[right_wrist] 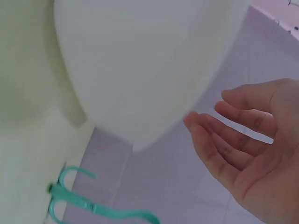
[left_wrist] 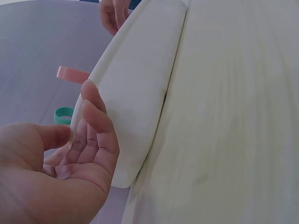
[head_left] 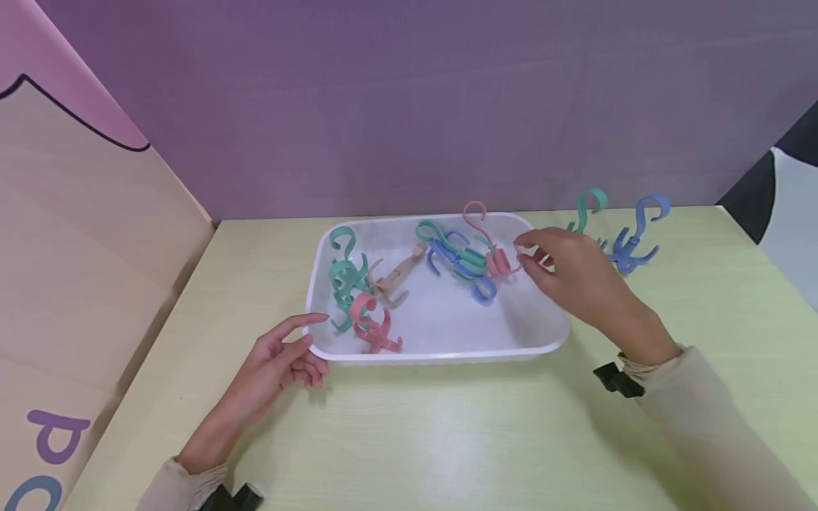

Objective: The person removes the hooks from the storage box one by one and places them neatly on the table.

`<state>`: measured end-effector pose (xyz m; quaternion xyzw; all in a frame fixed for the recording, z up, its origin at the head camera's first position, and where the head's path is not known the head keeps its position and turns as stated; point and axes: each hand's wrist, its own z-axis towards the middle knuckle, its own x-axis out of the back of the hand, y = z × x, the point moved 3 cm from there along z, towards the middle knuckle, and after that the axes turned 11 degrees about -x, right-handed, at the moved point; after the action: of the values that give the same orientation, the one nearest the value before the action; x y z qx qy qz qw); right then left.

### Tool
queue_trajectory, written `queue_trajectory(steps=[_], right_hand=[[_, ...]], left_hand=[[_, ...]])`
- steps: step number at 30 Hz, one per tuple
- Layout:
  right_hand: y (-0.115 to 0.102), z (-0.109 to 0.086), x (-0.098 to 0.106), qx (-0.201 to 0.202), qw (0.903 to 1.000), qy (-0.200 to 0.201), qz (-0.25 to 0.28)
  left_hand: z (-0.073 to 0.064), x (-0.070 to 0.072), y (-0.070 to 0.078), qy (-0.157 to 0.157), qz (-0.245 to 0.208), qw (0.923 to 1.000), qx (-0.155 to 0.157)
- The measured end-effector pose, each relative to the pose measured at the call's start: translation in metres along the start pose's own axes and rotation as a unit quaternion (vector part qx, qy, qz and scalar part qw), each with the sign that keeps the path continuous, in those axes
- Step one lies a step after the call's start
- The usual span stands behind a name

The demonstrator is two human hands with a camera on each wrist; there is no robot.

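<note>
A white plastic tray [head_left: 441, 341] holds several plastic claw hooks, each with a curled top and curved prongs. My left hand [head_left: 281, 362] grips the tray's near left corner. In the left wrist view its thumb [left_wrist: 56, 136] lies on one side of the rim and its fingers curve along the outer wall. My right hand [head_left: 578, 277] hovers at the right rim with bent, parted fingers, its fingertips close to a pink hook [head_left: 498, 261]. The right wrist view shows nothing between those fingers. A blue hook [head_left: 456, 259] and a green hook [head_left: 471, 257] overlap beside the pink one.
Green hooks [head_left: 345, 273], a beige hook [head_left: 399, 271] and another pink hook [head_left: 377, 335] lie at the tray's left. Outside it on the right stand a blue hook [head_left: 629, 245] and a green hook [head_left: 583, 207]. A purple wall [head_left: 409, 128] borders the table [head_left: 447, 440].
</note>
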<state>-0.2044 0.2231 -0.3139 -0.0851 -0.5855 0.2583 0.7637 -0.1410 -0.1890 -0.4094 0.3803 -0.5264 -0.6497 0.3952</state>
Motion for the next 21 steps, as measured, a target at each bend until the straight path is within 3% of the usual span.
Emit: queue_trajectory(steps=[9,21], right_hand=[[-0.014,-0.004,-0.029,0.061,0.9977,-0.026,-0.014],[-0.01,-0.009,-0.057,0.065,0.9935,-0.057,-0.075]], left_hand=[[0.0,0.0,0.001,0.002,0.002,1.0,0.004],[-0.001,-0.001,0.001,0.004,0.005,1.0,0.005]])
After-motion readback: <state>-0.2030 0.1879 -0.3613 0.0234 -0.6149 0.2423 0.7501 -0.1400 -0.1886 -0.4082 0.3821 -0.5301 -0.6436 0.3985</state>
